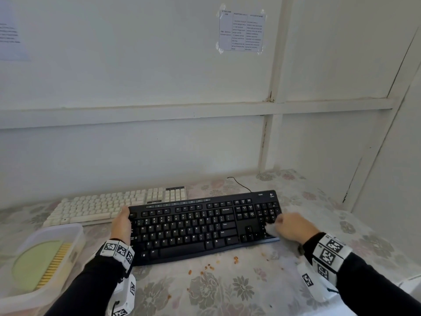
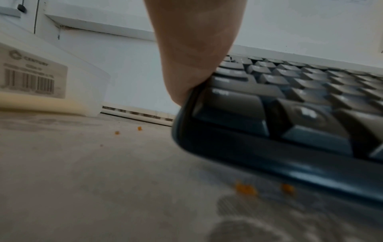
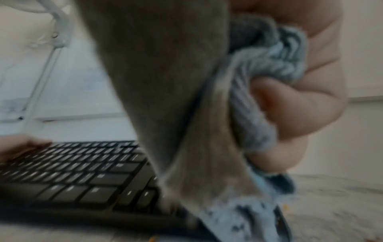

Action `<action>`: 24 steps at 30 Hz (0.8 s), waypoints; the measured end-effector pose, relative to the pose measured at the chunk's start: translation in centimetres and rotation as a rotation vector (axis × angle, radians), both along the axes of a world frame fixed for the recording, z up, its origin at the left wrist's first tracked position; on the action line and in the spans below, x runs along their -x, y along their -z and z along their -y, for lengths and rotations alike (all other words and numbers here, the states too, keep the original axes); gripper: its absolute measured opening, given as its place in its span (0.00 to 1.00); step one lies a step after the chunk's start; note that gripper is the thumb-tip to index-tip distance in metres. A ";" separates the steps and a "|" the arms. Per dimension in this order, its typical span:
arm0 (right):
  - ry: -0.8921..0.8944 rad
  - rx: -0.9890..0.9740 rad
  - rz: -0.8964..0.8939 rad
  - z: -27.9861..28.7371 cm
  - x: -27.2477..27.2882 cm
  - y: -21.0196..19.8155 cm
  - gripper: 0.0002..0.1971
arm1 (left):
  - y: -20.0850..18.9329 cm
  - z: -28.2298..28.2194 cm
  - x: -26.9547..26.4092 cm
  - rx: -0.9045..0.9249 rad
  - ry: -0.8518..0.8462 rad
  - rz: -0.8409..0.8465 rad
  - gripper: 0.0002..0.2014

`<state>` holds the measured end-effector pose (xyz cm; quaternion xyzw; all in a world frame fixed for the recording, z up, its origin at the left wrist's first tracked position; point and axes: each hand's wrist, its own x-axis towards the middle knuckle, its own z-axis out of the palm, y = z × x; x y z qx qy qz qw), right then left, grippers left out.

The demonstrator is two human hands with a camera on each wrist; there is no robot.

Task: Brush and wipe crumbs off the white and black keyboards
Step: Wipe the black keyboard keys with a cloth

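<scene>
The black keyboard (image 1: pixel 200 226) lies mid-table, in front of the white keyboard (image 1: pixel 107 207). My left hand (image 1: pixel 122 221) holds the black keyboard's left end; in the left wrist view the hand (image 2: pixel 192 62) presses against that edge of the keyboard (image 2: pixel 290 117). My right hand (image 1: pixel 290 225) grips a bunched pale blue-grey cloth (image 1: pixel 271 230) on the number pad at the right end. The right wrist view shows the cloth (image 3: pixel 182 106) hanging from curled fingers (image 3: pixel 300 111) over the keyboard (image 3: pixel 78 173). Orange crumbs (image 1: pixel 235 260) lie on the tablecloth before the keyboard.
A translucent plastic tub (image 1: pixel 75 233) at the left front holds a pale green brush with yellow bristles (image 1: pixel 52 263). The floral tablecloth (image 1: pixel 227 290) covers the table. White walls close the back and right. The black keyboard's cable (image 1: pixel 239 184) runs behind it.
</scene>
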<state>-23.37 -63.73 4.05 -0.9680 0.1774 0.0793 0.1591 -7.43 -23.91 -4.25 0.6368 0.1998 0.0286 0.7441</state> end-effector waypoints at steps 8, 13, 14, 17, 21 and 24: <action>0.012 -0.037 0.362 1.5 -3.3 -0.4 0.17 | -0.4 0.2 0.5 0.005 0.017 -0.003 0.38; 0.002 0.037 0.041 0.6 -0.4 0.9 0.15 | 0.2 -0.2 -0.1 0.004 0.020 -0.014 0.40; 0.006 0.043 -0.030 0.6 0.1 0.7 0.13 | 0.4 -0.3 -0.3 0.009 0.025 -0.019 0.41; 0.059 -0.035 -0.030 1.1 0.8 -0.8 0.09 | 0.1 0.0 0.0 -0.013 -0.006 -0.015 0.37; 0.023 -0.046 0.283 2.3 -0.9 -1.4 0.13 | 0.0 0.2 -0.1 -0.039 -0.028 0.004 0.32; 0.005 -0.099 0.282 2.2 -1.9 -0.8 0.19 | 0.2 0.0 -0.3 -0.006 -0.002 -0.039 0.36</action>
